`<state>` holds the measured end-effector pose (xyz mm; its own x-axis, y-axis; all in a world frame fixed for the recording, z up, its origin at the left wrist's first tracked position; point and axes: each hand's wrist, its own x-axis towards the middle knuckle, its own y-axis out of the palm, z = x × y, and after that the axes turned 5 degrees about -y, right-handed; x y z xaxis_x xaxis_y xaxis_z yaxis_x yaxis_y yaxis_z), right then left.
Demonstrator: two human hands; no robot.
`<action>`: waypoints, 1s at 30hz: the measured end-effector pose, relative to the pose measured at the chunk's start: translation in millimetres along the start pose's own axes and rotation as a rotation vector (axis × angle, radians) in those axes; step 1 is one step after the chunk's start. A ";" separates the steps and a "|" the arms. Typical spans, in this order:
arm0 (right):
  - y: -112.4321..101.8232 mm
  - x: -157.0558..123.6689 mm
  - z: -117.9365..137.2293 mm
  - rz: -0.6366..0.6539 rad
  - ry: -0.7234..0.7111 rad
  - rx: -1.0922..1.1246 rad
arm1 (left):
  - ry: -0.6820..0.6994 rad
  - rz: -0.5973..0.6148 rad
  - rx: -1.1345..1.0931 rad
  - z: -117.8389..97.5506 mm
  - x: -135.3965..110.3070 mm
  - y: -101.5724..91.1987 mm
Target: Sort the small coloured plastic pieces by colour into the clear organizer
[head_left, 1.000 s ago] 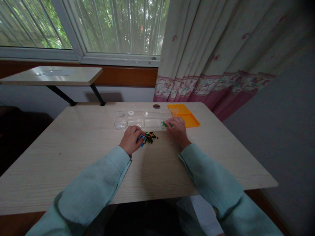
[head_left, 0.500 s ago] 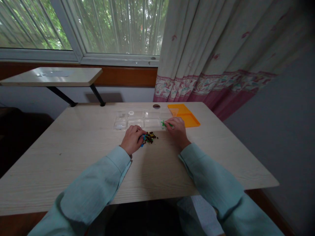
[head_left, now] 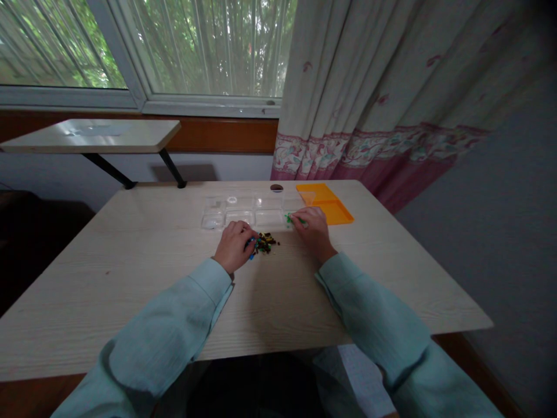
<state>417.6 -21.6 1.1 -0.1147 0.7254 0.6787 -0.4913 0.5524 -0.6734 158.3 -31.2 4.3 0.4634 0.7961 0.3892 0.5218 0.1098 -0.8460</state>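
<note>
Two bare hands are at work over one pale, wood-grained bench (head_left: 383, 290), both coming out of soft, blue-green cloth sleeves (head_left: 161, 331). Between them lies one loose heap of small pieces (head_left: 266, 244), brown, yellow, blue and green; they're too tiny for me to count. The left hand (head_left: 235, 247) curls over the heap's left edge, a few blue pieces (head_left: 251, 256) at its thumb; I can't tell whether it grips any. The right hand (head_left: 314, 235) has its fingers drawn together by green pieces (head_left: 288, 218) at the right end of one clear, shiny plastic tray (head_left: 268, 219); whether it pinches one, I can't tell. That tray has two rows of squarish compartments, just beyond the heap. To its right is one flat orange plastic tray (head_left: 337, 213) with a ridge across. Compared with a second ago, the left fingers cover slightly more of the blue pieces, while the right hand looks unmoved.
</note>
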 end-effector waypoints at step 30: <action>2.9 -1.6 -3.4 0.007 -0.030 0.021 | -0.037 -0.074 -0.126 8.0 1.1 8.0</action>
<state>419.3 -19.7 -2.9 -0.1437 0.7161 0.6830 -0.5084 0.5387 -0.6718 157.3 -24.7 -4.9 0.3947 0.8102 0.4333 0.6404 0.0956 -0.7621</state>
